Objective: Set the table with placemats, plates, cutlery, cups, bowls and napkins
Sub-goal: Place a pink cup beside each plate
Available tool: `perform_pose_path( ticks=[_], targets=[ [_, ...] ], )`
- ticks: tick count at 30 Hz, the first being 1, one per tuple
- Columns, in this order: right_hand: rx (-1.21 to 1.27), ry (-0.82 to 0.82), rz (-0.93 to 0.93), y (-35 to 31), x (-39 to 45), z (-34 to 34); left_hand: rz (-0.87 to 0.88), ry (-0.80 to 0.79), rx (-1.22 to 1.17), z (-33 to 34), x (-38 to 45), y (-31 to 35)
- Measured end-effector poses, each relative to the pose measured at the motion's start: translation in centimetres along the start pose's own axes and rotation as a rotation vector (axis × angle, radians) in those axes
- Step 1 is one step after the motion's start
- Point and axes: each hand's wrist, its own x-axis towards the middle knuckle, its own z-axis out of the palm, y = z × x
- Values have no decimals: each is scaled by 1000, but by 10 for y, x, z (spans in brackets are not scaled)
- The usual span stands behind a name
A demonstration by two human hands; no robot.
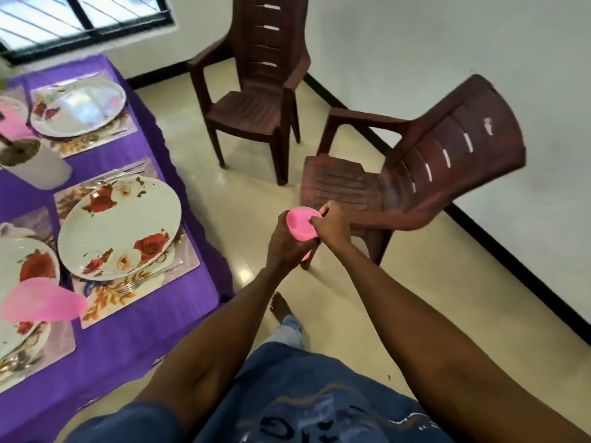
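The person is standing beside the table (134,340), both arms reaching out over the floor (256,193). The left hand (287,241) is wrapping its grip round the body of a pink cup (299,223), a smooth, slightly see-through plastic thing with a round mouth turned up toward the head. The right hand (334,223) is pinching the cup's rim, fingers curled over the edge and dipping inside. The cup is hanging in the air in front of the nearer chair (412,174), well apart from the table.

A purple cloth (105,155), matte and wrinkled at its hanging edge, is covering the table. Glossy rectangular placemats (128,298) printed with leaves and flowers are lying on it. A round white plate (120,228) with red roses is sitting on the nearest mat, seemingly with another plate under it, and a fork (134,284) is poking out just beside it. A shiny plate (80,107) is resting farther back. Another pink cup (41,303) is standing at the left, blurred, and a white cup (35,166) is standing between the mats.

Two dark brown moulded chairs, ribbed and slotted, are standing on pale glossy tiles; the farther chair (256,91) is near the white wall (447,43). A black-framed window (80,20) is showing above the table.
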Motion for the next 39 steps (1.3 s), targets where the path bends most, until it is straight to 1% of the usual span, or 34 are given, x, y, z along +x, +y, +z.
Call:
perform_pose_path(
  ticks=[4, 9, 12, 18, 25, 31, 35, 39],
  targets=[
    [-81, -63, -59, -33, 59, 30, -23, 106, -24, -17, 56, -12],
    [-103, -165, -112, -83, 119, 67, -71, 222, -12, -48, 115, -20],
    [-98, -211, -153, -112, 140, 91, -99, 291, 15, -69, 139, -23],
    [-93, -362, -256, -159, 164, 132, -129, 488, 9, -106, 162, -26],
    [-145, -554, -433, -201, 172, 165, -244, 714, -45, -133, 168, -27],
    [-153, -710, -554, -230, 167, 191, -289, 931, 4, -148, 169, -30],
    [-157, -797, -630, -257, 156, 219, -293, 1067, 2, -174, 170, -35],
    [-162, -872, -715, -294, 148, 263, -342, 1213, -16, -213, 177, -53]
  ],
)
